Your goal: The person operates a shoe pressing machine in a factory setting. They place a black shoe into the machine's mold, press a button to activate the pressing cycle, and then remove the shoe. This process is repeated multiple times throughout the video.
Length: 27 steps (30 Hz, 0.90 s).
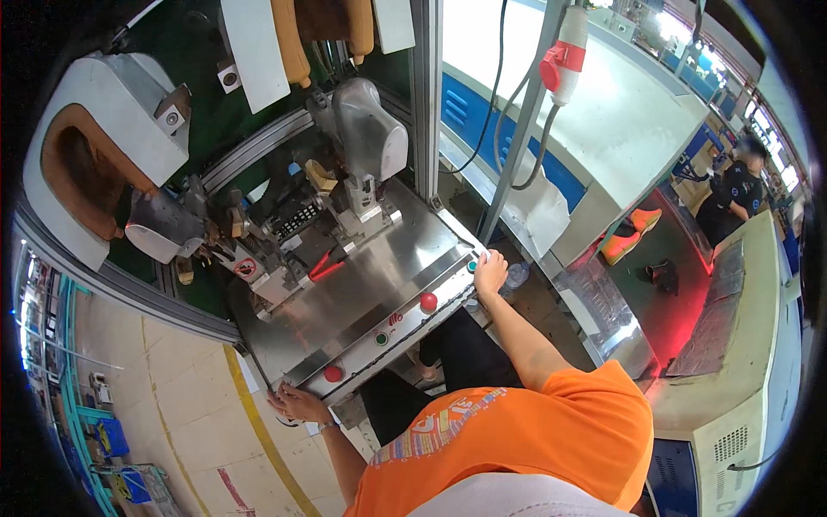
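Note:
My left hand (299, 403) rests at the left end of the control strip (401, 320) on a machine's front edge, its fingers spread. At the strip's right end, my right hand (491, 274) touches the edge beside a green button (471, 267). Neither hand holds anything I can see. Between them sit a red knob (428, 302), another green button (381, 339) and a second red knob (333, 373). Behind the steel plate (370, 269) stand two rounded metal forms, one at the right (369, 125) and one tilted at the left (166, 226).
Brown padded clamps (86, 164) in white housings flank the forms. A red-and-white plug connector (564, 60) hangs on a post at the right. Beyond it, an orange shoe (631, 234) and a dark piece (663, 276) lie under red light. A person (732, 194) stands farther back.

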Each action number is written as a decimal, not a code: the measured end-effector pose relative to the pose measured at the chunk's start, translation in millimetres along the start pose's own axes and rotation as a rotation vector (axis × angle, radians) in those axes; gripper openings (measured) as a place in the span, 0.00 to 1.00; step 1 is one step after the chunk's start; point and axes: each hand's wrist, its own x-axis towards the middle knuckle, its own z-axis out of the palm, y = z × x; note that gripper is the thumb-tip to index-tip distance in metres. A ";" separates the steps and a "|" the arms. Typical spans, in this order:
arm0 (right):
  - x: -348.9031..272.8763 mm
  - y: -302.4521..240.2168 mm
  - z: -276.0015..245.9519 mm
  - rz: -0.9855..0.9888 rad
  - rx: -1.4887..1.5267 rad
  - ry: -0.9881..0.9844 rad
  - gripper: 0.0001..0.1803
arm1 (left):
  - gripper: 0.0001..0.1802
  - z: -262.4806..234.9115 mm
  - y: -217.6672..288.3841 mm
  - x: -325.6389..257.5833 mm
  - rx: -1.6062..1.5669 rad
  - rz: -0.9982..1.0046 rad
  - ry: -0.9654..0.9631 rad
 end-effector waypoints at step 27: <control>6.9 183.1 -88.4 0.277 0.432 0.087 0.13 | 0.21 11.5 -23.2 9.2 0.017 0.146 -0.083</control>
